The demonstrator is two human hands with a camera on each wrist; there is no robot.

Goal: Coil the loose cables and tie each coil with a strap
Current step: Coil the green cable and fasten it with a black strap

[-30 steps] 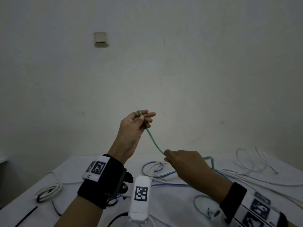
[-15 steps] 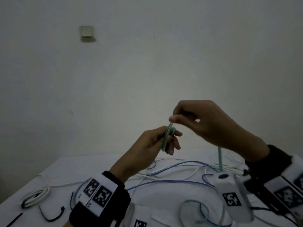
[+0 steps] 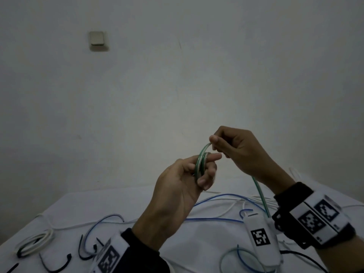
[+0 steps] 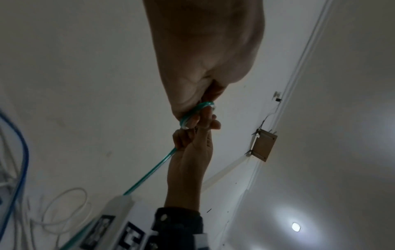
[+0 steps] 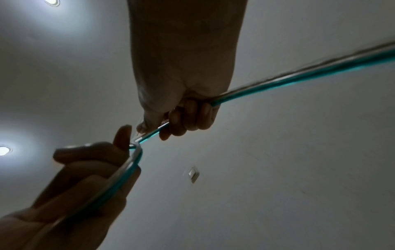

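Note:
A thin green cable (image 3: 201,162) is wound in small loops round the fingers of my left hand (image 3: 199,170), held up above the table. My right hand (image 3: 213,143) pinches the same cable just above the left fingertips, and the cable (image 3: 261,196) runs on under the right palm down to the table. In the left wrist view the green loops (image 4: 195,112) sit on my left fingers and the right hand (image 4: 188,140) grips the strand. In the right wrist view the cable (image 5: 299,76) passes through the curled right fingers (image 5: 188,118) to the left hand (image 5: 111,165).
A white table (image 3: 157,243) carries loose blue cables (image 3: 214,220) and white cables (image 3: 226,211). A coiled white cable (image 3: 31,243) lies at the left edge, with black straps (image 3: 57,267) near it. A light switch (image 3: 97,39) is on the wall.
My right hand rose from low by the table to just above the left fingertips, bringing the green cable over. Loops now sit round the left fingers. The left hand lowered slightly.

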